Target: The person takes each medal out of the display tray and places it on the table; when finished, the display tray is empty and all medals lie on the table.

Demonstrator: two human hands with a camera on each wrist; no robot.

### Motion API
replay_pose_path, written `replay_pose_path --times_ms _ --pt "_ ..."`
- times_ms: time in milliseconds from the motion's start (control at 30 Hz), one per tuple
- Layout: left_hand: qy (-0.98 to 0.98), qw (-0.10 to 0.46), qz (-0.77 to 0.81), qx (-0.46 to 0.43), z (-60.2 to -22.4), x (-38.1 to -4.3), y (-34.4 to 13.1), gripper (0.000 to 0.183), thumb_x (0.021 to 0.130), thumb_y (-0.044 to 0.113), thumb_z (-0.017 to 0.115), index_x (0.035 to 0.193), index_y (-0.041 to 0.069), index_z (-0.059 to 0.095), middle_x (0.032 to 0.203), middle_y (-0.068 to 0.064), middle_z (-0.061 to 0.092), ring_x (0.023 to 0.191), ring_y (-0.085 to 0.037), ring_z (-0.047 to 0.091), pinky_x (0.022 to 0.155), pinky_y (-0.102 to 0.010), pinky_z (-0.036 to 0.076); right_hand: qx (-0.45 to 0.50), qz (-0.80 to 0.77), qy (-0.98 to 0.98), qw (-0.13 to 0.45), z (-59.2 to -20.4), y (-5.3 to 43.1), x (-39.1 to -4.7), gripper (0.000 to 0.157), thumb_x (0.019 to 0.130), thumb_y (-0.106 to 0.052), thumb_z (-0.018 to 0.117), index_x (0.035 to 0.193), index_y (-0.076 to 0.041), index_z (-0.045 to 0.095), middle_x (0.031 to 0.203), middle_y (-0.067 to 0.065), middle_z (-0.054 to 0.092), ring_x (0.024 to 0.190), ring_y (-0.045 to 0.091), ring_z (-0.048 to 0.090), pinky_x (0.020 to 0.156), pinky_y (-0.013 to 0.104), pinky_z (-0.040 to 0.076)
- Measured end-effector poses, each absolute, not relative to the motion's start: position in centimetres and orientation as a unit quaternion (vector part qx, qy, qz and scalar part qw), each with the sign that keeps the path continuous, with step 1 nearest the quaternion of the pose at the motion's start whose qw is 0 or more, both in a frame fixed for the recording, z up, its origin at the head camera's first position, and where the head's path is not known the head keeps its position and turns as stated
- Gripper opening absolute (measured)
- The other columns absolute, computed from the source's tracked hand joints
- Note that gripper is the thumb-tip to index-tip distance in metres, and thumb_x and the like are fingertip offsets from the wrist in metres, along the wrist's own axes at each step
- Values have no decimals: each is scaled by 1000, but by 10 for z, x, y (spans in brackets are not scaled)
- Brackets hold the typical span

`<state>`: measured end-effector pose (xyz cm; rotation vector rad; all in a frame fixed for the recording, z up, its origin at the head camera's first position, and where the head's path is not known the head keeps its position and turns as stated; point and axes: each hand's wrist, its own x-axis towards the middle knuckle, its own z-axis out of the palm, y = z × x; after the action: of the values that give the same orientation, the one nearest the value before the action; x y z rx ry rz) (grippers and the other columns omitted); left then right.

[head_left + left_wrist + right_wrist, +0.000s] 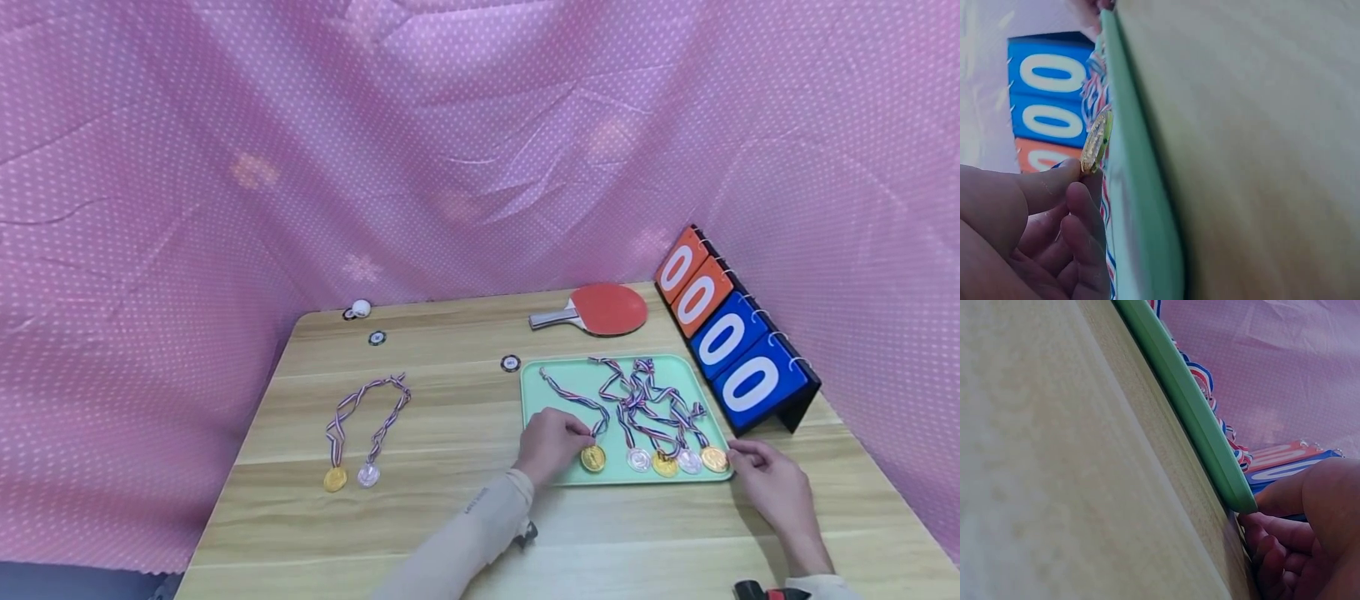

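Observation:
My left hand (551,446) pinches a gold medal (593,458) by its edge between thumb and finger, at the left part of the green tray (630,481). In the left wrist view that medal (1095,142) is tilted on edge beside the tray's rim. Its striped ribbon (573,397) trails back across the tray. Further right in the tray lie a silver medal (638,459), a gold medal (664,464), another silver medal (689,461) and a bronze-coloured medal (714,459), their ribbons tangled. My right hand (776,487) grips the tray's front right corner (1244,501).
Left on the table lie a gold medal (335,478) and a silver medal (368,474) with ribbons. Behind are a red paddle (609,310), a white ball (362,308) and round chips (510,363). A flip scoreboard (731,333) stands right of the tray; pink cloth (480,167) encloses the table.

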<state>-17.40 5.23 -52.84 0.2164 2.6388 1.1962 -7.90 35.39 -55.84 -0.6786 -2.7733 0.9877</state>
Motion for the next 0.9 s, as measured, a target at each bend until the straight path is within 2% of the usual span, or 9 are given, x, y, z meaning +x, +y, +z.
replay_pose_path --times_ms 133,333,533,667,900 --pt "891 135 429 55 -521 -182 39 7 75 30 83 76 30 76 74 17 71 75 -1 60 74 -26 47 -220 327 -917 61 -558 354 -80 43 96 -41 55 119 -7 67 93 7 67 68 -1 47 61 23 34" --pt "876 156 453 54 -501 -201 12 8 77 31 81 83 28 76 82 12 70 74 -8 62 65 -24 50 -223 328 -916 57 -556 353 -80 44 97 -40 54 121 -5 65 94 9 67 70 3 49 61 23 34" --pt "871 131 469 66 -468 -225 -28 13 79 31 80 89 26 76 88 7 72 77 -12 65 66 -27 54 -230 330 -914 48 -553 352 -80 44 97 -40 54 122 -5 65 95 8 66 70 4 49 61 23 34" --pt "867 117 483 47 -443 -241 -55 15 80 34 79 93 27 75 90 5 73 80 -16 67 69 -30 55 -228 328 -915 50 -553 352 -79 44 97 -40 55 121 -5 65 95 9 67 68 1 48 61 23 34" --pt "870 78 488 7 -399 -270 -103 18 81 36 78 96 27 75 95 4 73 86 -19 66 74 -34 53 -232 327 -915 49 -553 351 -79 44 97 -40 54 121 -6 65 95 9 67 69 4 49 60 23 34"
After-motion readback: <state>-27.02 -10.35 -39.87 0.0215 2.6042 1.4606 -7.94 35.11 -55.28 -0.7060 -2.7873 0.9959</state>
